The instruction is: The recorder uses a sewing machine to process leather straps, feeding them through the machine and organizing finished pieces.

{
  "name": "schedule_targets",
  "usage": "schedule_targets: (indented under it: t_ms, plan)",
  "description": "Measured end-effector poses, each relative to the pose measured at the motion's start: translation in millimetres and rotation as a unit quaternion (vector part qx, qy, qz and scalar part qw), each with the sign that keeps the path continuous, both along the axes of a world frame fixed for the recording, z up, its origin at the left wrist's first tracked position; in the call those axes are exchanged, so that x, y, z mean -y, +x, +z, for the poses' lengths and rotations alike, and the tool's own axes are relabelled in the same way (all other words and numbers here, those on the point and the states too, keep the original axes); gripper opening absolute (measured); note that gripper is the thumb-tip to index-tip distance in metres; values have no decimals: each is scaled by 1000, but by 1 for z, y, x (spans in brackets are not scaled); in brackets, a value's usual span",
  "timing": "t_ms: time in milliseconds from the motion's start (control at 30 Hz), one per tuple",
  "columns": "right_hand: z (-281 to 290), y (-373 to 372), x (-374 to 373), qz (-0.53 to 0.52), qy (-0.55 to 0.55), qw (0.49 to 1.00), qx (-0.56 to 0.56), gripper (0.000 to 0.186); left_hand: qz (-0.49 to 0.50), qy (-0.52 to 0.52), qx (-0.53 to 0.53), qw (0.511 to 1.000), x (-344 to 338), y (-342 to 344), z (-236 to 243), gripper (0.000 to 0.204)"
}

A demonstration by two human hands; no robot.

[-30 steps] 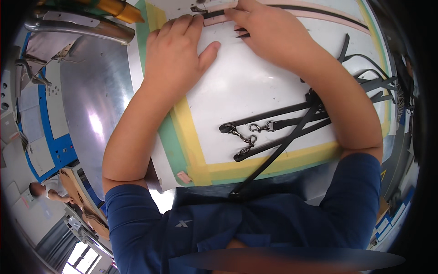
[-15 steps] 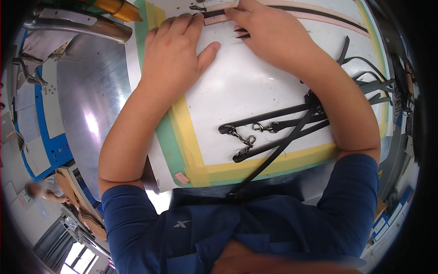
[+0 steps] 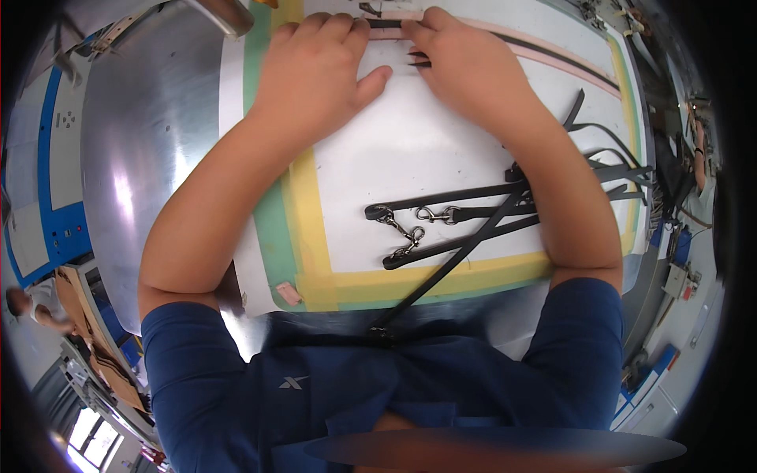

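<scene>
A narrow black strap (image 3: 386,24) lies along a pink strip (image 3: 552,65) at the far side of the white work surface. My left hand (image 3: 315,67) lies palm down at its left part, fingertips resting on it and thumb stretched apart. Close by on the right, my right hand (image 3: 469,63) has its fingertips down on the same strap. Two dark pointed tips (image 3: 419,60), like those of tweezers, stick out from under that hand; the rest of the tool is hidden. A small dark metal piece (image 3: 369,9) sits just beyond the strap.
Several black straps (image 3: 457,199) with metal snap hooks (image 3: 408,242) lie between my forearms, one running over the near edge. Yellow tape (image 3: 315,236) and green tape (image 3: 272,213) border the surface. A metal tube (image 3: 225,14) juts in at upper left. A person (image 3: 39,307) is far left.
The whole view has shifted and turned slightly. Both hands stay on the strap, with the right fingertips a little closer to the left hand.
</scene>
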State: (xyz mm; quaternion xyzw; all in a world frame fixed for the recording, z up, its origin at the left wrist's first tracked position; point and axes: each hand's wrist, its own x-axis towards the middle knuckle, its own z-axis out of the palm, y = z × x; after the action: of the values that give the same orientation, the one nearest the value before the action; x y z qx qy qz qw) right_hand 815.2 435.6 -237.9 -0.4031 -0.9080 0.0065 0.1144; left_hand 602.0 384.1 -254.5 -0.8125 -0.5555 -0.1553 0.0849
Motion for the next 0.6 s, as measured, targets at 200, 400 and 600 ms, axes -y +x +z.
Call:
schedule_targets:
  t_ms: [200,400,600]
  plan:
    - [2,-3,3,-5,15,1000,27,33,21,15,-2,1000,2,5,-3,52]
    - [0,-5,1,-5,28,999,34,32,0,42,8,999,0,5,-8,47]
    - [4,-4,1,-15,8,998,54,31,-32,33,3,999,-1,7,-6,46]
